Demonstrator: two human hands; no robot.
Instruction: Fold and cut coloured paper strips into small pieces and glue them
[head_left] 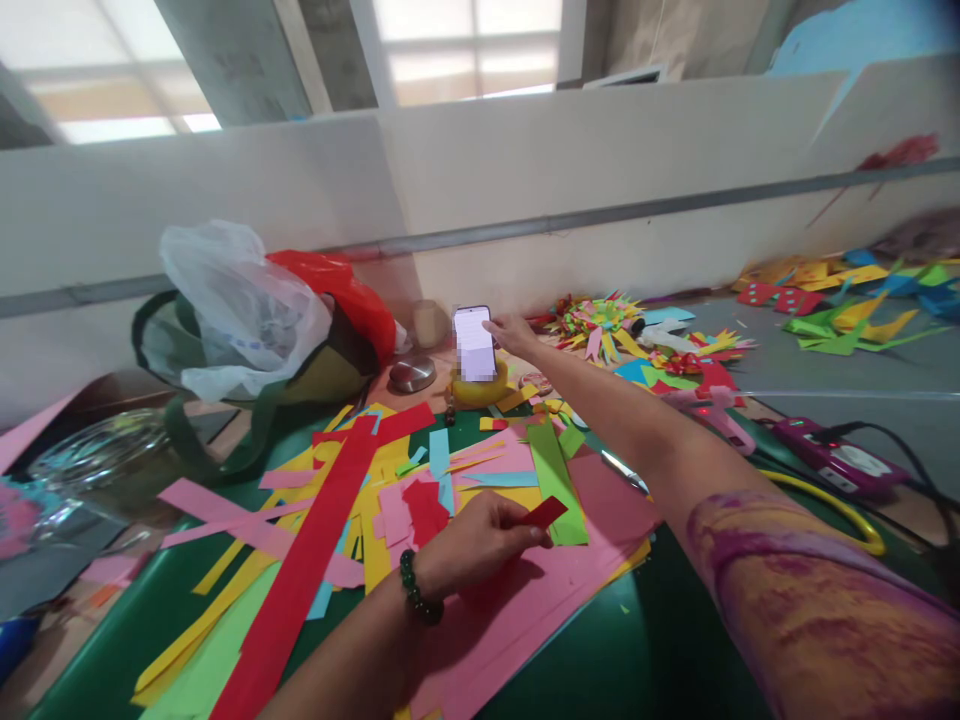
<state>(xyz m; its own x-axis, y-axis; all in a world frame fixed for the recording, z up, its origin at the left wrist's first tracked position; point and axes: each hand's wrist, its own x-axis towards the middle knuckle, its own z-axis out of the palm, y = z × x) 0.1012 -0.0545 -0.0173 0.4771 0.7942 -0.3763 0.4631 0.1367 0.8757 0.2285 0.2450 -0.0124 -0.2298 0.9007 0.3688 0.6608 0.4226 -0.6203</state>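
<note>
**Brightly coloured paper strips point(300, 560) crowd a glossy dark green tabletop point(592, 640) below a low white partition wall point(480, 165)**

Down at the near middle of the table, the left hand point(491, 530) pinches a small red paper piece point(546, 512) between thumb and fingers, above a stack of large flat pink paper sheets point(540, 610). A bracelet of dark green beads point(410, 585) circles that wrist. The right hand point(510, 335) stretches forward to the right edge of an upright smartphone with a lit pale screen point(474, 345); whether its fingers are closed on the phone, I cannot tell. The phone stands at a rounded yellow object point(482, 390), with a round silver metal tin point(412, 375) to its left.

Farther left, a translucent white plastic bag point(240, 310) and a shiny red plastic bag point(337, 285) bulge from an olive-green fabric bag point(337, 365). A slim silver tool point(625, 470) lies at the right side of the pink sheets.

Toward the right, a fringed multicoloured paper bundle point(600, 318) sits near the wall, and a magenta power strip point(840, 455) with a black cable point(889, 440) lies beside a yellow looped cord point(855, 510). A long grey rail point(480, 236) runs along the wall, while bright paned windows point(471, 45) rise behind it between grey concrete columns point(236, 60).
</note>
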